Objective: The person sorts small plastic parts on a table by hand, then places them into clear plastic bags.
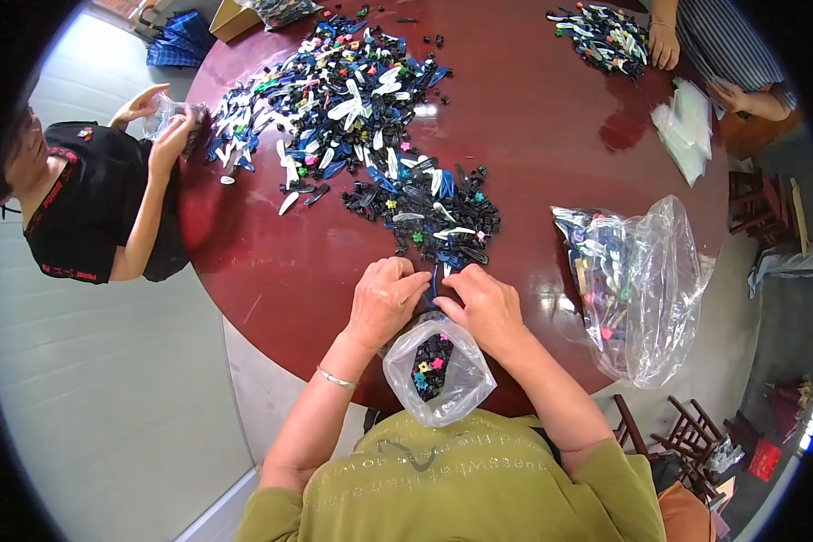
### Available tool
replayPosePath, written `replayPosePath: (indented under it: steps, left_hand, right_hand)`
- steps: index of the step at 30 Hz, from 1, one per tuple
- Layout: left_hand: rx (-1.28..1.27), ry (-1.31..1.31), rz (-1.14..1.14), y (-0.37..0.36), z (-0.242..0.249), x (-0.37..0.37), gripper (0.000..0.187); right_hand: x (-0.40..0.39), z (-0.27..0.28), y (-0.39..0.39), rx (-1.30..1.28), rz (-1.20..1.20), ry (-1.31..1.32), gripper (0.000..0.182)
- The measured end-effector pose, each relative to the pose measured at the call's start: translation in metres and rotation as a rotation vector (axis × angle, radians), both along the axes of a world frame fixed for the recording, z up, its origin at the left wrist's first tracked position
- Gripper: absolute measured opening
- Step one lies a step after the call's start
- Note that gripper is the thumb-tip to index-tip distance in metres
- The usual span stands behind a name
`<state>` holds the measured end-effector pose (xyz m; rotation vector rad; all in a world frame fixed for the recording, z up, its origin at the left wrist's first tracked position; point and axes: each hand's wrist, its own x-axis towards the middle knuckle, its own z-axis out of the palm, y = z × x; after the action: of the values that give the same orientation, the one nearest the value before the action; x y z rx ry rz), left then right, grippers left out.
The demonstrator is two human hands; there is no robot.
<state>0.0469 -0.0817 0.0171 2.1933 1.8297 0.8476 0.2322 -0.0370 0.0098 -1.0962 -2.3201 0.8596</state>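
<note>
My left hand (388,299) and my right hand (486,306) meet at the table edge, fingers curled in. A narrow blue hair clip (434,279) shows between the fingertips of both. Just beyond them spreads a small heap of hair clips (425,210), mostly black claw clips with some white and blue snap clips. Below my hands, against the table edge, an open clear plastic bag (470,394) holds black claw clips and small pink, yellow and blue flower clips (427,369). My fingertips partly hide what they pinch.
A large pile of mixed hair clips (348,99) covers the far left of the round red table (515,135). At right lies a filled plastic bag (646,289); empty bags (684,131) lie beyond. A person at left (90,199) handles a bag; another person's hand (664,45) rests beside a smaller pile (605,38).
</note>
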Motion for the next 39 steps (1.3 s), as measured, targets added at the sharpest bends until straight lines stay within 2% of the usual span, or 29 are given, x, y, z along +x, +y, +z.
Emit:
replayPosePath:
  steps: [11, 17, 23, 32, 39]
  left_hand:
    - [-0.073, -0.115, -0.017, 0.002, 0.011, 0.0, 0.018]
    - [-0.079, -0.092, 0.07, 0.001, -0.002, 0.003, 0.014]
    - [-0.057, -0.137, 0.079, -0.001, 0.004, 0.0, 0.013]
    - [-0.066, -0.177, 0.135, -0.004, 0.008, -0.002, 0.012]
    - [-0.061, -0.185, 0.179, -0.005, 0.007, -0.003, 0.013]
  right_hand:
    - [-0.004, -0.001, 0.006, 0.094, 0.076, 0.013, 0.039]
    - [-0.003, -0.002, 0.004, 0.101, 0.056, 0.037, 0.034]
    - [-0.004, -0.009, 0.002, 0.174, 0.018, 0.063, 0.021]
    - [-0.003, -0.001, 0.005, 0.165, 0.06, 0.022, 0.018]
    - [-0.007, -0.005, 0.004, 0.138, 0.063, 0.157, 0.019]
